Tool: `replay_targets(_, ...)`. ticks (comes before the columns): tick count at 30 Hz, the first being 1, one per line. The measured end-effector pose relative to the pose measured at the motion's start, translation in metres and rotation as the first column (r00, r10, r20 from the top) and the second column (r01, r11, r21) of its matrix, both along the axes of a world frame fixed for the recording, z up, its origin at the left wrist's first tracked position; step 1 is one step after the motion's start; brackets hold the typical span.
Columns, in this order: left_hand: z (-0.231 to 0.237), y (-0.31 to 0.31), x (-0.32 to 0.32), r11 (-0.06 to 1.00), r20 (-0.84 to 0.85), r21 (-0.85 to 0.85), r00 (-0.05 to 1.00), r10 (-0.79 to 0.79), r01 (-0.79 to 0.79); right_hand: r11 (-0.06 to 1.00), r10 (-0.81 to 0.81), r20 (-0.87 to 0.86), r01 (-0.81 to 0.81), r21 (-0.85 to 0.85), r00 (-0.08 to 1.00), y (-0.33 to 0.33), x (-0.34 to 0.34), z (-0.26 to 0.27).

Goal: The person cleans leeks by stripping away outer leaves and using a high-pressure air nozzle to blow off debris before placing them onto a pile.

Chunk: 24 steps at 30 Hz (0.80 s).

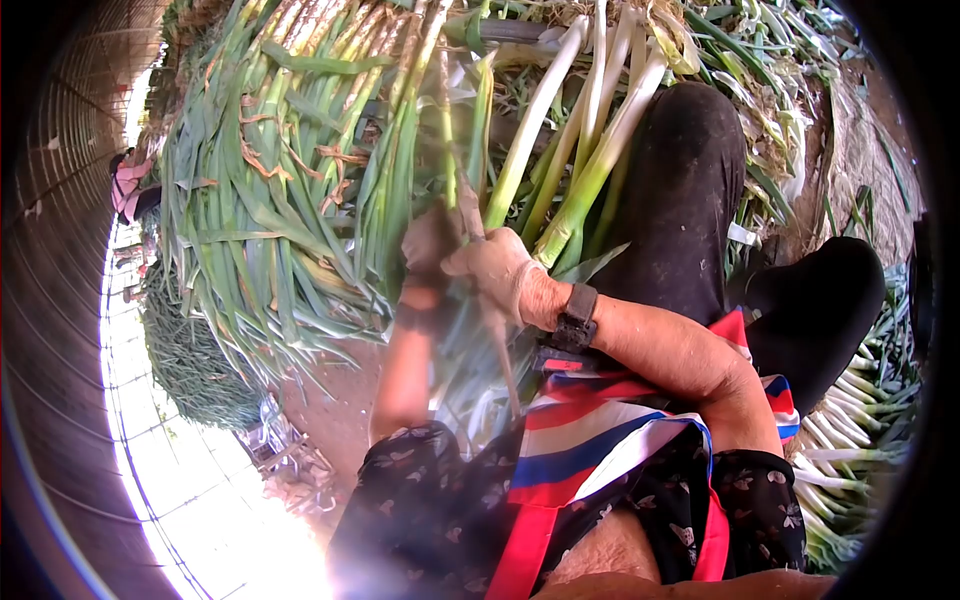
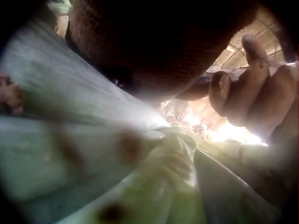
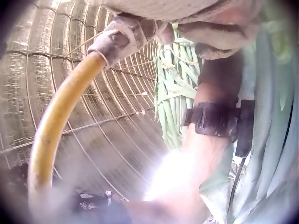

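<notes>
The gloved left hand [image 1: 425,240] is blurred in the head view, but its fingers curl round a green onion [image 1: 448,140], whose pale stalk points away from the person while its leaves spread in a blur towards the lap. In the left wrist view the leaves gather to a narrow point just beside the glove. Right next to it, the gloved right hand [image 1: 500,268] grips a dusty hose fitting [image 3: 124,39], with a yellow hose [image 3: 65,109] curving down from it.

A thick heap of green onions [image 1: 300,200] lies left of the hands, leaves hanging towards the person. Several clean white stalks [image 1: 595,120] lie to the right, beside a knee in dark trousers [image 1: 690,170]. More white stalks lie in a row at the lower right. The person wears a striped apron [image 1: 590,440]. A curved, ribbed wall [image 1: 50,200] rises at the far left, where another person [image 1: 128,188] in pink shows.
</notes>
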<state>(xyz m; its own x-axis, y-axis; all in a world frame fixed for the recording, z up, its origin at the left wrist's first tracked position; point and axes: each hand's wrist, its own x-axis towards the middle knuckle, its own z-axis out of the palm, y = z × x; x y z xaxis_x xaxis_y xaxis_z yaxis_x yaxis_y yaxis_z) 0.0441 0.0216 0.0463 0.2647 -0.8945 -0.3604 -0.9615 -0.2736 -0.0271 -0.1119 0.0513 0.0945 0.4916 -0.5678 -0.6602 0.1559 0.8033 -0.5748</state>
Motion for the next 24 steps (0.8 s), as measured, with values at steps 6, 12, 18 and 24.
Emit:
replay_targets(6, -0.038, 0.007, 0.039, 0.966, -0.021, -0.106, 0.971, -0.238, 0.235, 0.892, 0.038, -0.086, -0.073, -0.447, 0.996, 0.003, 0.016, -0.044)
replay_targets(12, -0.031, 0.043, 0.055, 0.949, -0.160, -0.219, 0.951, -0.264, 0.226, 0.992, 0.127, -0.114, -0.129, -0.008, 0.985, -0.037, -0.004, 0.008)
replay_targets(18, -0.018, 0.066, 0.075, 0.893, -0.111, -0.209, 0.897, -0.427, 0.399, 0.938, 0.276, -0.188, -0.307, -0.162, 0.942, -0.049, -0.002, -0.002)
replay_targets(24, 0.018, 0.018, 0.050, 0.952, 0.046, -0.027, 0.952, -0.303, 0.304, 0.931, 0.189, -0.140, -0.223, -0.289, 0.972, -0.043, 0.003, -0.026)
